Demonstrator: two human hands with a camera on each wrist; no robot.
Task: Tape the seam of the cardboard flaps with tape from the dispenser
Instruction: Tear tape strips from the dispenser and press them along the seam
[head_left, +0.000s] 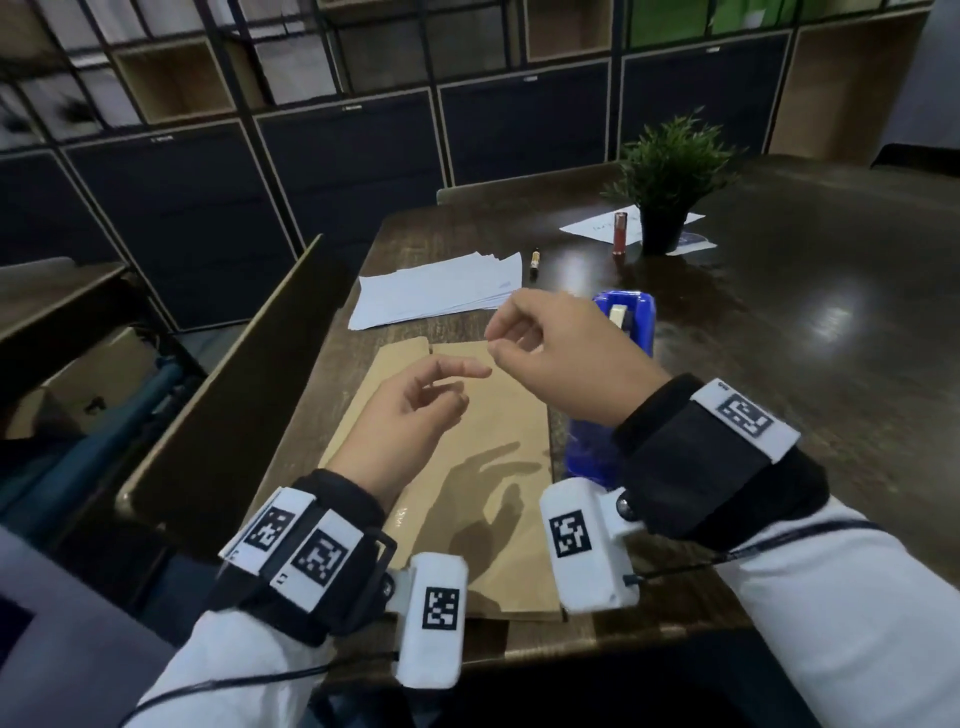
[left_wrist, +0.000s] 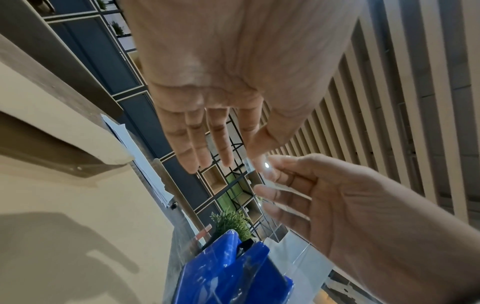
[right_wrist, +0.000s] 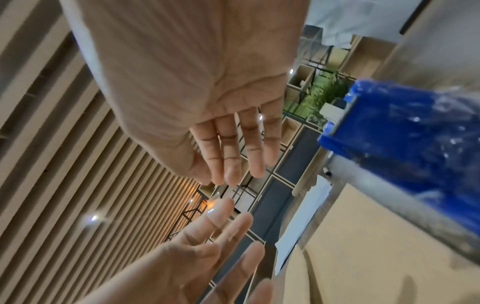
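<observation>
A flat brown cardboard sheet (head_left: 467, 467) lies on the dark table (head_left: 805, 338), with a notch at its far edge. The blue tape dispenser (head_left: 631, 317) stands just right of it, partly hidden behind my right wrist. Both hands hover above the cardboard's far half. My right hand (head_left: 492, 340) pinches a short strip of clear tape (left_wrist: 262, 172) between thumb and forefinger. My left hand (head_left: 460, 371) is relaxed with its forefinger stretched towards the right hand, its tip touching the tape. The tape hardly shows in the head view. The wrist views show the cardboard (left_wrist: 64, 205) and the dispenser (right_wrist: 415, 133) below the hands.
A stack of white papers (head_left: 441, 291) lies beyond the cardboard, with a small pen-like thing (head_left: 534, 260) beside it. A potted plant (head_left: 670, 182) and a red tube (head_left: 620, 234) stand at the back right. A wooden divider (head_left: 234, 374) runs along the table's left edge.
</observation>
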